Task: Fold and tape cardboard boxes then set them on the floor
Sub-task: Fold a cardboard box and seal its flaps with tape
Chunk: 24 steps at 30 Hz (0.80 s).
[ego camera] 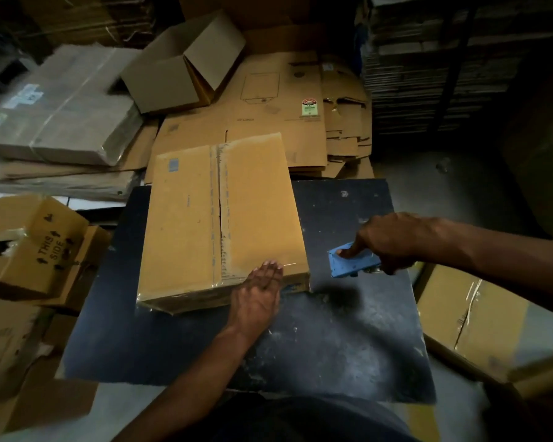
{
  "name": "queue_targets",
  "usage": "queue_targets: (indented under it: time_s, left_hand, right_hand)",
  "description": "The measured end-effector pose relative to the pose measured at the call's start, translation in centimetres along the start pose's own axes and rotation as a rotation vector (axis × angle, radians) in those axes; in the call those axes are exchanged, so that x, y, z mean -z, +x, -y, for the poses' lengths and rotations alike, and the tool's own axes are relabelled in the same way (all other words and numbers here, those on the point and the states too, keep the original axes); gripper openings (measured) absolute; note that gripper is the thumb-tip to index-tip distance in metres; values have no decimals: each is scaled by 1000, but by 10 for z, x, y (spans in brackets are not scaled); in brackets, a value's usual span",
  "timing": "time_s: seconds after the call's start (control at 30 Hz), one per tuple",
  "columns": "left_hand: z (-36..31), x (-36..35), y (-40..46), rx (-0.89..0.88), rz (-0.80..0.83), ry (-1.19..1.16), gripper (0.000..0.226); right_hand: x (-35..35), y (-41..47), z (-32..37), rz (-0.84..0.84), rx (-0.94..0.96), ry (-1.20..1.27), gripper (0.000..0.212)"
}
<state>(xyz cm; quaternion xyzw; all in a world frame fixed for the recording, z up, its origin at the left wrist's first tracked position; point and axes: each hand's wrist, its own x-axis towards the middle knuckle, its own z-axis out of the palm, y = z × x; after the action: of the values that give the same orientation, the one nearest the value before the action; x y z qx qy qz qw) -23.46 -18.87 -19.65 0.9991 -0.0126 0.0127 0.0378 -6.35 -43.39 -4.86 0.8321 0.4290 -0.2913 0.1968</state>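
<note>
The closed cardboard box (221, 218) lies on my dark worktable (332, 339), its centre seam running away from me under clear tape; my left hand (257, 291) lies flat, fingers straight, pressing the near edge of its top; my right hand (387, 242) curls round the blue tape dispenser (345, 260), held just right of the box; flattened cardboard sheets (275, 100) lie beyond.

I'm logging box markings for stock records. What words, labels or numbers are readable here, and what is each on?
"THIS SIDE", with arrows: open brown cardboard box left of the dark table.
Red and green sticker and small print lines on the flattened brown cardboard sheet: too small to read.
Pale labels on the plastic-wrapped cardboard bundle: blurred.
Blue mark on the taped cardboard box: unreadable.
</note>
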Motion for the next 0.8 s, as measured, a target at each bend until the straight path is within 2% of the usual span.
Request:
queue_targets:
  time_s: [0.17,0.33,0.43,0.5,0.67,0.8]
  left_hand:
    - [1,-2,1,40,61,-65,63]
    - [-2,9,6,40,98,-40,51]
    - [-13,34,11,35,231,67,67]
    - [-23,49,17,15,255,120,79]
    - [-29,60,53,-288,260,165,87]
    - [-23,60,76,-409,321,198,86]
  right_hand:
    - [-6,2,-2,-10,9,26,83]
    - [-13,10,13,-2,28,85,57]
    - [-16,22,17,-42,45,103,45]
    - [-16,26,18,-48,41,136,41]
    - [-14,18,21,-161,105,68,34]
    - [-14,37,29,-98,75,88,28]
